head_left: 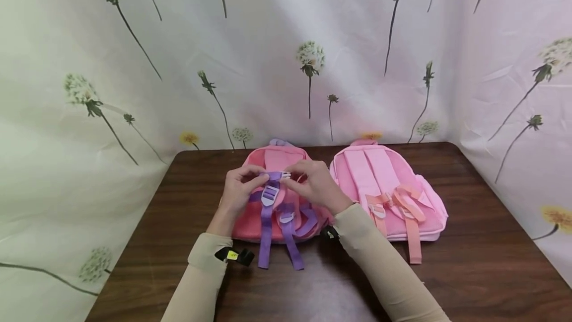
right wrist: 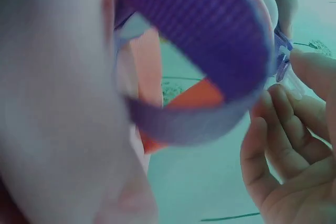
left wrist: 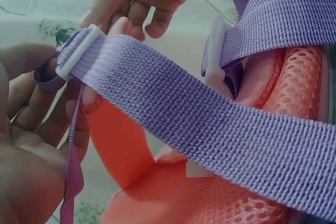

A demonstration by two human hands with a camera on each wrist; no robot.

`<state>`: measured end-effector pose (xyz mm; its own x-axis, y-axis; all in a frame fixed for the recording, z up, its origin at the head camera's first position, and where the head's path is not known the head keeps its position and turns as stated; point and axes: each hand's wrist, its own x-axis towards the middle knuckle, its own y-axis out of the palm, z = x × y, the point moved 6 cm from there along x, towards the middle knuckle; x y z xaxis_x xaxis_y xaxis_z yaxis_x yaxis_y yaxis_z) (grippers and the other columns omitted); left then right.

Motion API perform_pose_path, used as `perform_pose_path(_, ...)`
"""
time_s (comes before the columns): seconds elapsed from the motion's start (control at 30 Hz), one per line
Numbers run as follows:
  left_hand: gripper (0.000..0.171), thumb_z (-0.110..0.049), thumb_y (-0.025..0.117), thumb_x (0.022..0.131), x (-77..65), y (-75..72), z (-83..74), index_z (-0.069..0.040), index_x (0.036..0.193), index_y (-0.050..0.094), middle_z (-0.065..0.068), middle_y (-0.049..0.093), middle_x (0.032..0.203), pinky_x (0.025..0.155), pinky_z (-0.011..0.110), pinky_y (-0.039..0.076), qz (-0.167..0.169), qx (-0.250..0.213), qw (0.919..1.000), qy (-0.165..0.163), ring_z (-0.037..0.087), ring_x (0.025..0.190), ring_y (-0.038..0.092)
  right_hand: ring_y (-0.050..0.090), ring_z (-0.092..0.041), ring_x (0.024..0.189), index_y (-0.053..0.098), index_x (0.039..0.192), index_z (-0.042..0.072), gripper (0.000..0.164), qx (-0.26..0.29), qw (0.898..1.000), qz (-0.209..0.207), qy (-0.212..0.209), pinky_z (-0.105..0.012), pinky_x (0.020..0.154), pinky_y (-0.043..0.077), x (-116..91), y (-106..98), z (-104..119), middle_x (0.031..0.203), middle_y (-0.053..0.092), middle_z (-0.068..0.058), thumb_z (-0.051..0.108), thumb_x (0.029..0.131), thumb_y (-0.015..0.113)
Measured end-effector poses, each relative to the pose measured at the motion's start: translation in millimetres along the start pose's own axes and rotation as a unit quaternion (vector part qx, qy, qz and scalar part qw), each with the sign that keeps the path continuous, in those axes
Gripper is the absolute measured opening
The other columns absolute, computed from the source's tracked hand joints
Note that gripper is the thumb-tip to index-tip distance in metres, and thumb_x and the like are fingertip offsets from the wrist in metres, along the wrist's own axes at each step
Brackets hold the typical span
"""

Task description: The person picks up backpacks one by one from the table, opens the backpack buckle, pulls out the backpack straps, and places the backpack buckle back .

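A coral-pink backpack [head_left: 250, 225] with purple straps lies on the table, its shoulder straps facing up. Over it, my left hand [head_left: 238, 192] pinches a short piece of purple webbing [head_left: 274, 176] between thumb and fingers. My right hand [head_left: 319, 185] pinches the white plastic buckle [head_left: 285, 175] at that webbing's right end. Below hang a white strap adjuster [head_left: 269, 195] and two loose purple strap tails [head_left: 264, 242]. Close up in the left wrist view, the left fingers [left wrist: 31, 98] touch webbing beside a white plastic slider [left wrist: 79, 53]. Fingers partly cover the buckle.
Right of the coral one lies a light pink backpack [head_left: 353, 178], with orange webbing [head_left: 413, 237] tied across its straps. Both bags are on a dark wood table [head_left: 170, 242]. Behind it hangs a dandelion-print cloth [head_left: 268, 63]. Black bands are at both wrists.
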<state>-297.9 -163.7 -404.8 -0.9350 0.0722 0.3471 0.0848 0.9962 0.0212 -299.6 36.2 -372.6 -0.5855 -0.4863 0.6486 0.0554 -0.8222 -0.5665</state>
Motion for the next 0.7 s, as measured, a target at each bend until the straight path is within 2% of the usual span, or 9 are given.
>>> perform_pose_path(0.13, 0.017, 0.002, 0.072, 0.096, -1.5, -2.0, -1.7, 0.016, 0.105, 0.069, -0.002, 0.068, 0.084, 0.073, 0.026, 0.059, 0.005, 0.005, 1.0, 0.001, 0.011, 0.078, 0.062, 0.071, -0.021, 0.092, 0.079, 0.116, 0.003, 0.027, -0.015, 0.999, 0.014, -0.031, -0.036, 0.078, 0.061, -1.1, 5.1, 3.1, 0.105, 0.077, -0.008, 0.013, 0.092, 0.083)
perform_pose_path(0.27, 0.018, 0.001, 0.072, 0.096, 0.0, -0.7, -4.2, 0.016, 0.105, 0.069, -0.002, 0.068, 0.086, 0.074, 0.027, 0.059, 0.015, 0.006, 0.9999, 0.002, 0.011, 0.08, 0.061, 0.071, -0.019, 0.098, 0.078, 0.117, 0.003, 0.027, -0.047, 0.997, 0.025, -0.06, -0.03, 0.083, 0.059, -1.3, 7.3, 6.6, 0.111, 0.076, -0.009, 0.013, 0.092, 0.083)
perform_pose_path(0.47, 0.017, 0.004, 0.071, 0.095, 2.3, 0.8, -6.3, 0.018, 0.103, 0.068, -0.003, 0.067, 0.084, 0.072, 0.024, 0.056, 0.006, -0.001, 0.9999, 0.012, 0.011, 0.079, 0.06, 0.07, -0.014, 0.088, 0.078, 0.111, 0.003, 0.022, -0.087, 0.992, 0.014, -0.096, -0.027, 0.078, 0.06, 0.2, 3.2, 12.7, 0.102, 0.074, -0.006, 0.012, 0.092, 0.083)
perform_pose_path(0.7, 0.016, 0.007, 0.069, 0.095, -0.4, 2.4, -1.2, 0.02, 0.102, 0.063, -0.002, 0.064, 0.083, 0.067, 0.024, 0.053, -0.001, -0.033, 0.999, 0.029, 0.009, 0.076, 0.056, 0.067, -0.013, 0.077, 0.079, 0.105, 0.003, 0.017, -0.051, 0.995, -0.007, -0.089, -0.03, 0.068, 0.06, 0.2, 0.7, 11.4, 0.091, 0.073, -0.005, 0.01, 0.09, 0.084)
